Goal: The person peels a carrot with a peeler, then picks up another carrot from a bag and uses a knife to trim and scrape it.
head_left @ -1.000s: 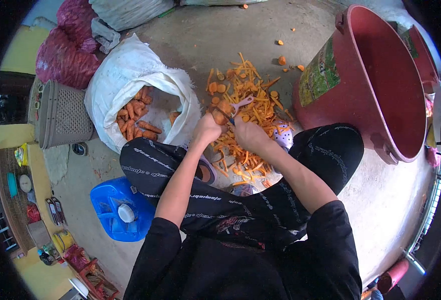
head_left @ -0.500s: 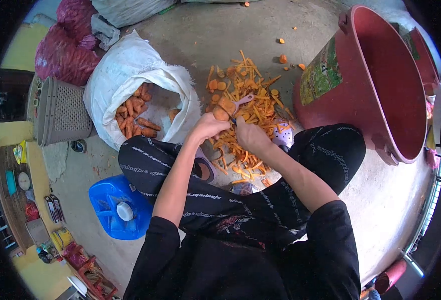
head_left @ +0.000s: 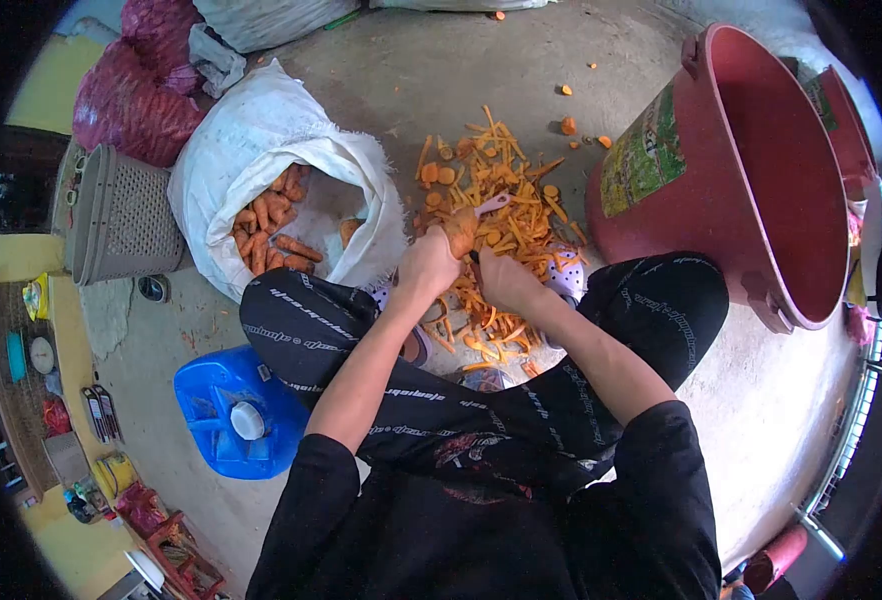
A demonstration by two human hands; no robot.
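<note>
My left hand is closed around an orange carrot, whose far end points up and away from me. Close beside it, my right hand grips what looks like a knife; only a dark bit of it shows by the carrot, the rest being hidden by my fingers. Under and beyond both hands spreads a heap of carrot peelings with round cut ends among them. A pink-handled peeler lies on that heap, just past the carrot.
At left, a white sack gapes open with several unpeeled carrots inside. A big red tub stands at right. By my left knee is a blue jerrycan. Grey crates and red mesh sacks are farther left.
The carrot has turned in my left hand: its blunt end faced me before, and now it points up and away. Both hands have shifted only slightly.
</note>
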